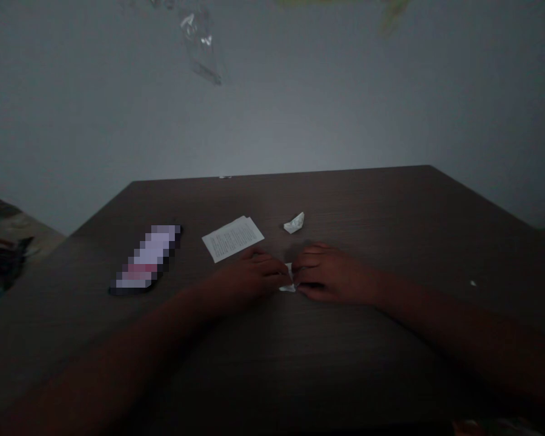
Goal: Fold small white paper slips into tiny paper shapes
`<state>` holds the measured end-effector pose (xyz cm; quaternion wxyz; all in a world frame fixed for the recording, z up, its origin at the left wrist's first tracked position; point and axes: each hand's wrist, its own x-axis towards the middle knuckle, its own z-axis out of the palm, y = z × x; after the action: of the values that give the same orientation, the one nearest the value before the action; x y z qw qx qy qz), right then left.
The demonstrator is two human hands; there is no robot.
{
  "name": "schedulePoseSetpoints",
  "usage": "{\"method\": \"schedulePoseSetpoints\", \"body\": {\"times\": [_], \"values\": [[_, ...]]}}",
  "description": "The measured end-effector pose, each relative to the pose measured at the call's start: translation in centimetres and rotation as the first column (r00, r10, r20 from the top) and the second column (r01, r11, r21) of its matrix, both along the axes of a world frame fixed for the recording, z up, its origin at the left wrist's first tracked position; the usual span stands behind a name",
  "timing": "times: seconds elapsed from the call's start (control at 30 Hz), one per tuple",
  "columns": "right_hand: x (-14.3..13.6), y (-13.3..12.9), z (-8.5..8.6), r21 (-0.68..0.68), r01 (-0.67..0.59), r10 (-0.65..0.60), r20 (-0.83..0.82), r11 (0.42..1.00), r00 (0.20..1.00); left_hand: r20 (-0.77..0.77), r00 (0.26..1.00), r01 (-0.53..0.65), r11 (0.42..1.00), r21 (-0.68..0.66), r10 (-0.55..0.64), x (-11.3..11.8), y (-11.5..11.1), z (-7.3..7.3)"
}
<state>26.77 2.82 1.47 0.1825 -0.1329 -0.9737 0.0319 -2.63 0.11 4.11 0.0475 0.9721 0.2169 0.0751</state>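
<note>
Between my two hands, low on the dark wooden table, is a small piece of folded white paper (288,288), partly covered by fingers. My left hand (257,274) grips its left side with the fingers closed. On the right side, my right hand (329,275) pinches the same paper, its fingers bent over the edge. Just beyond them stands a small folded paper boat (294,224), touched by neither hand. A few printed paper sheets (233,238) lie in a stack beyond my left hand.
A phone (148,257) with a pixelated screen lies at the left on the table (363,200). A tiny white scrap (473,283) rests at the right. Behind the table rises a pale wall (300,109) with a clear plastic bag (202,45) on it.
</note>
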Motion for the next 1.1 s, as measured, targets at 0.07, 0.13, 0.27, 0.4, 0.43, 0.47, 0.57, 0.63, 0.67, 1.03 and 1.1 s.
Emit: {"method": "schedulePoseSetpoints", "body": {"times": [0.07, 0.13, 0.27, 0.4, 0.43, 0.47, 0.57, 0.63, 0.67, 1.03, 1.1], "values": [[0.0, 0.0, 0.1, -0.007, -0.007, 0.007, -0.001, 1.0, 1.0, 0.003, 1.0, 0.011, 1.0, -0.001, -0.011, -0.2, 0.0, 0.1], [0.1, 0.0, 0.2, -0.009, -0.008, 0.008, -0.005, 1.0, 1.0, 0.012, 1.0, 0.005, 1.0, -0.023, -0.005, -0.3, 0.0, 0.3], [-0.1, -0.1, -0.1, -0.03, 0.016, -0.017, -0.021, 0.999, 1.0, 0.07, 0.998, -0.002, 0.995, -0.104, 0.009, -0.5, 0.1, 0.5], [-0.6, -0.4, -0.5, -0.11, 0.106, -0.11, -0.025, 0.988, 0.994, 0.138, 0.99, -0.003, 0.983, -0.184, 0.029, -0.6, 0.3, 0.3], [-0.7, -0.5, -0.6, -0.13, 0.129, -0.133, -0.025, 0.983, 0.991, 0.152, 0.987, -0.01, 0.978, -0.207, 0.042, -0.6, 0.4, 0.2], [-0.8, -0.6, -0.7, -0.146, 0.148, -0.153, -0.024, 0.978, 0.988, 0.163, 0.985, -0.017, 0.974, -0.227, 0.055, -0.6, 0.5, 0.1], [-1.0, -0.9, -0.8, -0.163, 0.18, -0.187, -0.023, 0.97, 0.982, 0.166, 0.982, -0.045, 0.964, -0.262, 0.091, -0.4, 0.6, -0.2], [-1.0, -1.0, -0.8, -0.164, 0.193, -0.199, -0.021, 0.967, 0.98, 0.162, 0.979, -0.072, 0.96, -0.271, 0.12, -0.3, 0.7, -0.5], [-1.0, -1.0, -0.8, -0.164, 0.193, -0.2, -0.025, 0.967, 0.98, 0.16, 0.977, -0.092, 0.957, -0.274, 0.14, -0.2, 0.8, -0.7], [-0.3, 0.0, -0.5, -0.222, 0.03, -0.054, -0.104, 0.975, 0.993, 0.132, 0.954, -0.231, 0.941, -0.249, 0.269, 0.9, 0.4, -1.3], [-0.3, 0.0, -0.5, -0.185, 0.004, -0.024, -0.108, 0.983, 0.994, 0.117, 0.953, -0.246, 0.939, -0.24, 0.28, 1.1, 0.3, -1.4]]}}
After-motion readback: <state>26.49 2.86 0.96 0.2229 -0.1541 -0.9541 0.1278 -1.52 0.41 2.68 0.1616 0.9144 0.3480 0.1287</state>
